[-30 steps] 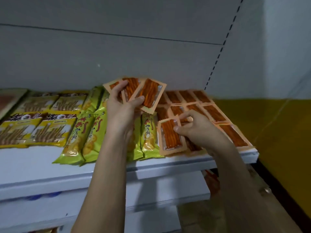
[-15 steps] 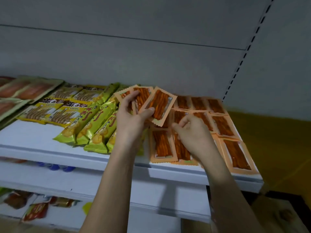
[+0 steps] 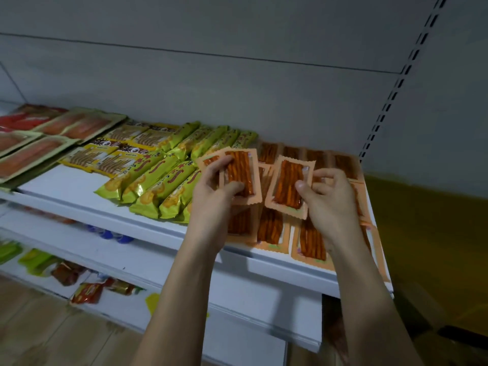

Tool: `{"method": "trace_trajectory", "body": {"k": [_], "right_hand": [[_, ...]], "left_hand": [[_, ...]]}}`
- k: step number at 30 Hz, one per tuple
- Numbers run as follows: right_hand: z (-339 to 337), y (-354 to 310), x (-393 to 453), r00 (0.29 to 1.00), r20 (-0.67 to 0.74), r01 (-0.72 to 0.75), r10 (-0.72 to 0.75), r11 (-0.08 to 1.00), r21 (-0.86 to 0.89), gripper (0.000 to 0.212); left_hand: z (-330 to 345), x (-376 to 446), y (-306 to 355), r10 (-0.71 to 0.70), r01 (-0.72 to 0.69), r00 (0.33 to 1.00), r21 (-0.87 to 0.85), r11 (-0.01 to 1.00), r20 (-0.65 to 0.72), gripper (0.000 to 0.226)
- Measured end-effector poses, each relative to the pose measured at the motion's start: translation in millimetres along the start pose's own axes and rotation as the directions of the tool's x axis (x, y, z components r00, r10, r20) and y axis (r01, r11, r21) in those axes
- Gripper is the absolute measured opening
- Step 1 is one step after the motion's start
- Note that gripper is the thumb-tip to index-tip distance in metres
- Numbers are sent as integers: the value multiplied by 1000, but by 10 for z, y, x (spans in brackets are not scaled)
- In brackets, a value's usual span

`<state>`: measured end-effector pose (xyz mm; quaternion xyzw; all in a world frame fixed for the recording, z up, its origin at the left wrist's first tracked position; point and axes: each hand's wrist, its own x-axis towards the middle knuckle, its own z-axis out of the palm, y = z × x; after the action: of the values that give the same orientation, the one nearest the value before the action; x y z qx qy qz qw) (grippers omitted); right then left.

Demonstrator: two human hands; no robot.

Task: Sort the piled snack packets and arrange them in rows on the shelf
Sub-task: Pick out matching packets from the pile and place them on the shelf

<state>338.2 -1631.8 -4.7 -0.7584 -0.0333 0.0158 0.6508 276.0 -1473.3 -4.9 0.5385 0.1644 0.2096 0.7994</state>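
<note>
Item: flat orange plastic snack packet with a clear window over red-brown sticks (image 3: 289, 187), pinched at its right edge by the right hand (image 3: 328, 196), thumb in front, fingers behind. It hangs tilted above the white metal shelf (image 3: 79, 191), over the rows of like orange packets already laid flat (image 3: 311, 241).

Item: small fan of the same orange packets (image 3: 239, 173), gripped by the left hand (image 3: 214, 191), thumb across the lower front. It sits at nine o'clock from the single packet, just beside it.

Handling, by judgement: light, thin, floppy film with a slick face; contents look brittle if bent. Best taken by the crimped border or flat across the short edge, then set down without folding.

Also shelved: green-yellow pillow-wrapped biscuit bars (image 3: 158, 186) at nine o'clock of the hands; yellow stick-biscuit packs (image 3: 105, 158) further toward ten.
</note>
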Motion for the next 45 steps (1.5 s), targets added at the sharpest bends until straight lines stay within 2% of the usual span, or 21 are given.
{"method": "trace_trajectory", "body": {"k": [8,10,13,17,20,24,28,31,34,39,42,45], "right_hand": [[8,69,-7,986,164,26,39,926,-378,33],[61,54,-20,979,193,23,64,908,-419,33],[131,-3,-69,972,211,10,107,873,-488,31],[184,-40,-120,981,173,46,90,753,-656,27],[191,-25,-106,990,135,55,32,802,-595,20],[176,-76,-66,999,10,36,-34,968,-248,18],[122,-94,-85,997,-67,40,-46,995,-88,30],[65,-78,-106,995,-90,29,-32,999,-36,31],[12,-45,-114,991,-127,41,-43,999,-21,30],[-292,-18,-107,975,-223,-24,19,999,-20,39],[-474,6,-146,984,-147,-114,97,987,-117,44],[-526,20,-206,988,-60,-149,139,968,-200,42]], "left_hand": [[-8,213,164,3,-3,1000,-26,1000,8,49],[-12,222,171,1,-1,1000,4,1000,16,47],[-41,233,144,-14,13,999,28,1000,38,47],[-44,271,123,7,-10,999,78,997,50,47],[-7,269,115,-14,7,996,78,997,86,47],[91,224,54,-54,34,976,94,995,211,46],[192,157,-23,-95,33,923,167,985,374,50],[247,107,-29,-115,41,902,182,982,417,43],[322,68,-20,-132,72,917,168,983,377,42],[347,78,-6,-81,66,980,90,994,180,59],[339,92,-1,-62,50,992,105,993,109,55],[379,68,-41,-33,23,997,150,988,64,36]]}}
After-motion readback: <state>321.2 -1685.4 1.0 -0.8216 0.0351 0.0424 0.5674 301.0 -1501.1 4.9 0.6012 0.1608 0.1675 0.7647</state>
